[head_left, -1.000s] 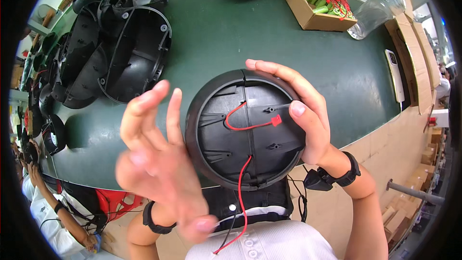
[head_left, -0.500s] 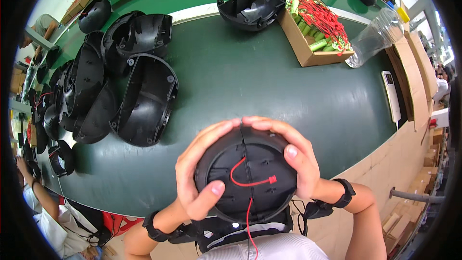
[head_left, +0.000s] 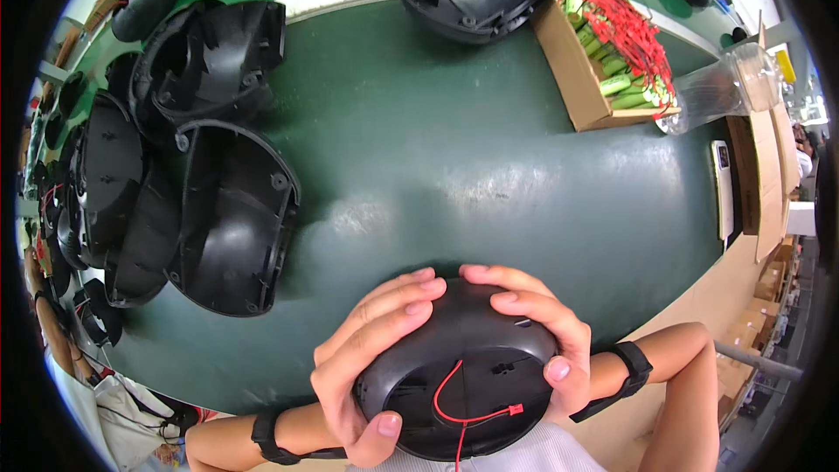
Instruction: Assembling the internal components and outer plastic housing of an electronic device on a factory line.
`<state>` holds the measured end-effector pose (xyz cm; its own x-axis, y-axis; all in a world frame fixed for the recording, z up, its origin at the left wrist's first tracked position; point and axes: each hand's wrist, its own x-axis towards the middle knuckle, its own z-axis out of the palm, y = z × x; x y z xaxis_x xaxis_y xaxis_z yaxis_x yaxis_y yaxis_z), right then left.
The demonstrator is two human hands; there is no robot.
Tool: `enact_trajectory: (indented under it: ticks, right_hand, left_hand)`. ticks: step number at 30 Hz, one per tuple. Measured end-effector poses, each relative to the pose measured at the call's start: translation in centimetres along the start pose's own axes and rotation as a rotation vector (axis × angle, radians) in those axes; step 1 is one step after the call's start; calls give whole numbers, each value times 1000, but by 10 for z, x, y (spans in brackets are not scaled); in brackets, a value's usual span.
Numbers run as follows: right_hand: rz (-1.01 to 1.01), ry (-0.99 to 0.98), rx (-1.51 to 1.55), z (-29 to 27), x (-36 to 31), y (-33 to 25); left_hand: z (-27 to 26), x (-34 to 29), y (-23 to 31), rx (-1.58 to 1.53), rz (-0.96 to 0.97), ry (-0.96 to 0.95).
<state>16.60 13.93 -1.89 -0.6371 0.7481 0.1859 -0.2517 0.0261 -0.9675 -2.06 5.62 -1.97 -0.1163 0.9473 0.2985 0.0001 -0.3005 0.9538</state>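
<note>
Head view: the left hand (head_left: 345,385) and right hand (head_left: 562,332) are closed around opposite sides of a round black case (head_left: 476,319) by the near edge of the green table (head_left: 419,183); whether it rests there is hard to tell. It looks stiff, light, smooth; best held by its sides, sparing the red wire (head_left: 485,418).

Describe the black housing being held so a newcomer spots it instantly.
Start at the big green table and look to its near side. There, between the left hand and right hand, is the round black housing. Unlike the loose black shells at left, it's gripped, with a red wire across its recessed face.
</note>
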Motion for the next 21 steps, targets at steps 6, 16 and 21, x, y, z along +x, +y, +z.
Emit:
enact_trajectory:
  ticks: [6,16,21]
  right_hand:
    - [-29,-19,10,-10,23,1]
    - [-244,-46,-432,-36,14,-17]
    - [-92,-210,-511,-10,-11,-29]
  left_hand:
    - [12,0,-7,78,94,200]
    - [18,4,9,161,-91,322]
    - [21,8,8,146,-24,230]
